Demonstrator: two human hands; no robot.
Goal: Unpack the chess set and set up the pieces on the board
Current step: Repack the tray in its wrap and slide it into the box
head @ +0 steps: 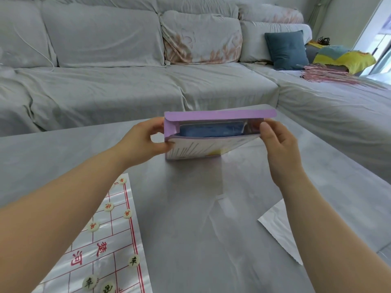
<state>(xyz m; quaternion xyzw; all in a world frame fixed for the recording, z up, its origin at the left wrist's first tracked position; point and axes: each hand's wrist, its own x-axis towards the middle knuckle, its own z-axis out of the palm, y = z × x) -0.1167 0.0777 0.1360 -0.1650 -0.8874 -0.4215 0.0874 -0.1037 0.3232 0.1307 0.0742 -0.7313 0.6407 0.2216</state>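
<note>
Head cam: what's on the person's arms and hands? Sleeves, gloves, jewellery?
Nothing worn. Left hand and right hand: no gloves, rings, watch or bands on the parts that show. Left forearm and right forearm are uncovered to the frame edge, no sleeves.

1. Grey glossy table (190,229).
2. Front left: board sheet (110,246), red grid, lying flat, round pieces (134,261) on it.
3. Right edge: white sheet (277,227), flat.
4. Centre: purple box (201,151) standing on edge.

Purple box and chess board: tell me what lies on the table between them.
Nothing: the head view shows only bare grey table between the purple box and the chess board.
</note>
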